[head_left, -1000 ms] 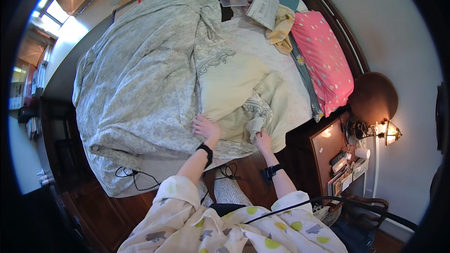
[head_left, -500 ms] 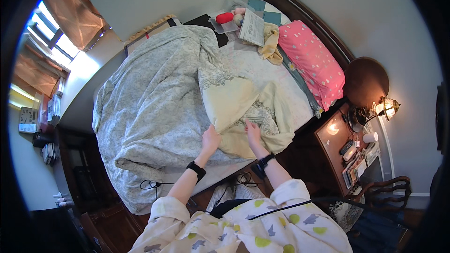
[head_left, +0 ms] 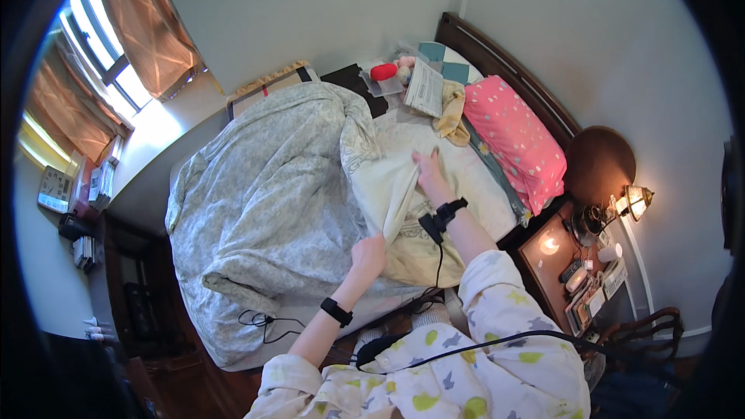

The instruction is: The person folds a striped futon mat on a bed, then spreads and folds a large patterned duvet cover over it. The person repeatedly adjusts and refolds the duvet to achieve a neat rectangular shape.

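A rumpled grey patterned duvet (head_left: 264,178) covers much of the bed, and its cream side (head_left: 384,186) is turned up on the right. My left hand (head_left: 369,256) is closed in a fist on the cream edge near the front of the bed. Farther off and to the right, my right hand (head_left: 428,172) grips another part of the cream cloth, its fingertips partly lost in the fabric. Between the two hands the cloth stretches in taut folds. A dark band sits on each wrist.
A pink pillow (head_left: 516,143) lies by the dark headboard (head_left: 512,70). Papers (head_left: 424,87), a yellow cloth (head_left: 452,112) and a red item (head_left: 383,71) lie at the far side. At right, a bedside table (head_left: 543,252) holds a lit lamp (head_left: 635,202). Black cables (head_left: 268,322) hang near the front.
My right hand has moved away from me, drawing the cream cloth toward the far side. My left hand has shifted slightly nearer and right, still holding the edge. The view has tilted upward.
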The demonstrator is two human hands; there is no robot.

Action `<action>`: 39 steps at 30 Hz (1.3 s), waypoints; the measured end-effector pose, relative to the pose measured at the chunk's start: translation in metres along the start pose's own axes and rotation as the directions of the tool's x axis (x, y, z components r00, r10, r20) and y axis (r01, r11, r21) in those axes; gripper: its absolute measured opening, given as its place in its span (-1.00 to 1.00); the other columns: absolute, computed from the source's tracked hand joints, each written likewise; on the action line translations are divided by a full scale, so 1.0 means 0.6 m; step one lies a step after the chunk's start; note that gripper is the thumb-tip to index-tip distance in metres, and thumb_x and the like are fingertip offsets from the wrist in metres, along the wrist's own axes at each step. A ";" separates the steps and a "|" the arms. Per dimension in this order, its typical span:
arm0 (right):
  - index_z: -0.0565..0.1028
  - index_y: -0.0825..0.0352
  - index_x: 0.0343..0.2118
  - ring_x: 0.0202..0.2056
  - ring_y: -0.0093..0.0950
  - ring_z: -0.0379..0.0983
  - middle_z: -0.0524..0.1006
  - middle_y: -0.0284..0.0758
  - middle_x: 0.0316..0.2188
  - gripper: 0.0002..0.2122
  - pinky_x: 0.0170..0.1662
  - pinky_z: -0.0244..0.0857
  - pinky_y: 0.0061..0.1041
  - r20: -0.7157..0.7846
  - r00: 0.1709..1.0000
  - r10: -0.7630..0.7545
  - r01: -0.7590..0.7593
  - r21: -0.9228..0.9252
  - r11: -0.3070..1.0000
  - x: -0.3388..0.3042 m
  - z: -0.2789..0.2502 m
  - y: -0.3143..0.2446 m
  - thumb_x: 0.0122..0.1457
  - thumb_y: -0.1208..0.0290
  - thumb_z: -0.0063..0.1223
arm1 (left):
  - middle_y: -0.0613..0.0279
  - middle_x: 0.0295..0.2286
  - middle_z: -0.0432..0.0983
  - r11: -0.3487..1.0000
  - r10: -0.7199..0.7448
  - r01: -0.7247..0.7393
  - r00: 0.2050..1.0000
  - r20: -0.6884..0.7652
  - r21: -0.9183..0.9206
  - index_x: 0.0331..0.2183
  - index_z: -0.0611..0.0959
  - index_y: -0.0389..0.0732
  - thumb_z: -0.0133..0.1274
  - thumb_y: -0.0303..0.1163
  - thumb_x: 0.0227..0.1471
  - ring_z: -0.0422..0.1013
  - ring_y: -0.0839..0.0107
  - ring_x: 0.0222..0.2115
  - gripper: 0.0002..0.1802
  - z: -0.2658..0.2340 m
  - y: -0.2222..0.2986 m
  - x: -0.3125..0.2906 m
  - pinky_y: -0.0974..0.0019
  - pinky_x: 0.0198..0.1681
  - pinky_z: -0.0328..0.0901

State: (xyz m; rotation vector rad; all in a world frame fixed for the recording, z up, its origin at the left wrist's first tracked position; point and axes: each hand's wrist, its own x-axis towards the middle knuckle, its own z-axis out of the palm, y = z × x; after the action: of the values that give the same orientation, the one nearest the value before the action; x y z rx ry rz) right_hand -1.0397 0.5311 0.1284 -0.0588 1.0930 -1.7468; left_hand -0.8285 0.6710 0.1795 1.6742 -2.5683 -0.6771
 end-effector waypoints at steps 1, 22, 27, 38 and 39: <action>0.05 0.19 0.02 -0.24 -0.32 0.34 0.32 -0.22 -0.18 -0.43 -0.29 0.34 -0.26 0.079 0.995 -0.057 0.059 -0.027 0.998 0.008 0.040 -0.035 -0.10 0.72 -0.09 | -0.06 -0.53 0.47 1.000 0.018 -0.019 1.000 -0.013 -0.014 -0.44 0.46 -0.27 0.00 -0.45 -0.32 0.43 0.06 -0.44 -0.75 -0.007 0.012 0.016 0.14 -0.37 0.32; 0.36 0.27 -0.12 -0.31 -0.62 0.32 0.42 -0.42 -0.29 -0.72 -0.25 0.22 -0.59 0.698 0.446 0.560 0.088 -0.657 0.748 0.107 0.027 -0.098 0.05 0.47 -0.09 | 0.08 -0.35 0.41 -0.159 -0.795 0.267 0.536 0.284 -0.950 -0.18 0.38 -0.16 0.03 -0.40 -0.17 0.34 0.22 -0.29 -0.59 0.515 0.105 0.176 0.31 -0.29 0.20; 0.37 0.24 -0.23 -0.39 -0.54 0.37 0.43 -0.40 -0.41 -0.81 -0.34 0.32 -0.43 0.454 0.686 0.568 -0.317 -0.516 0.795 0.229 0.039 -0.205 0.09 0.37 -0.08 | 0.11 -0.48 0.43 0.387 -0.775 0.425 0.630 -0.039 -0.819 -0.34 0.43 -0.25 0.03 -0.41 -0.15 0.36 0.28 -0.43 -0.76 0.361 0.115 0.139 0.31 -0.40 0.22; 0.31 0.22 -0.17 -0.28 -0.50 0.36 0.40 -0.42 -0.33 -0.78 -0.23 0.30 -0.42 0.648 0.715 0.264 -0.049 -0.330 0.943 0.166 0.271 -0.442 0.09 0.40 -0.09 | 0.26 -0.31 0.39 0.055 -0.323 0.309 0.905 0.275 -0.950 -0.14 0.36 -0.25 0.02 -0.36 -0.10 0.29 0.41 -0.28 -0.58 0.366 0.221 0.278 0.37 -0.22 0.16; 0.32 0.21 -0.17 -0.30 -0.49 0.36 0.41 -0.42 -0.33 -0.77 -0.25 0.31 -0.40 0.681 0.684 0.262 -0.051 -0.315 0.948 0.163 0.277 -0.450 0.09 0.41 -0.08 | 0.27 -0.30 0.38 -0.121 -0.342 0.265 0.894 0.291 -0.957 -0.13 0.36 -0.25 0.00 -0.37 -0.08 0.28 0.42 -0.28 -0.58 0.384 0.238 0.294 0.36 -0.22 0.17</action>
State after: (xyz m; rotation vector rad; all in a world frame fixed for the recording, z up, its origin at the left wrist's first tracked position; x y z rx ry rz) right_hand -1.1978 0.3657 0.3688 -0.7459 0.6999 -1.2099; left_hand -1.0828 0.6466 -0.0194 1.4111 -0.6873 -1.8412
